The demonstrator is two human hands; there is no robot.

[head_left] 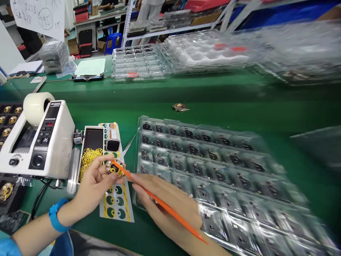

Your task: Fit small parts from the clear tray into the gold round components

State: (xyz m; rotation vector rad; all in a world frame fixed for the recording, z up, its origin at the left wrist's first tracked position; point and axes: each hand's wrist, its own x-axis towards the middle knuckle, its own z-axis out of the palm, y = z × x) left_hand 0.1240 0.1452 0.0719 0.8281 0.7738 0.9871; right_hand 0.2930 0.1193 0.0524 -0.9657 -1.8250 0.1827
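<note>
The left hand pinches a small round gold part between thumb and fingertips, holding it just above a sticker sheet printed with green and yellow dots. The right hand has its fingers pressed together around a long orange stick, whose tip touches the round part. A blue wristband sits on the left wrist.

Just behind the round part lie a small smartwatch on the sticker sheet and a pair of metal tweezers angled toward the tray on the right. Left of the sheet, an open white box holds a heap of yellow rubber rings. Beside it stands a white tape dispenser with a keypad and a roll of tape on top. At the far left, a black tray holds more gold round parts.

Right of the hands, a large clear plastic tray full of small dark parts takes up much of the near table, and the right wrist rests against its near corner. One loose gold part lies alone farther back.

The surface is a green mat. Along the far edge sit stacks of clear trays, a clipboard with pale paper, and beyond them metal shelves, a blue stool and a person standing in the background. A sheet with handwritten numbers hangs at upper left.
</note>
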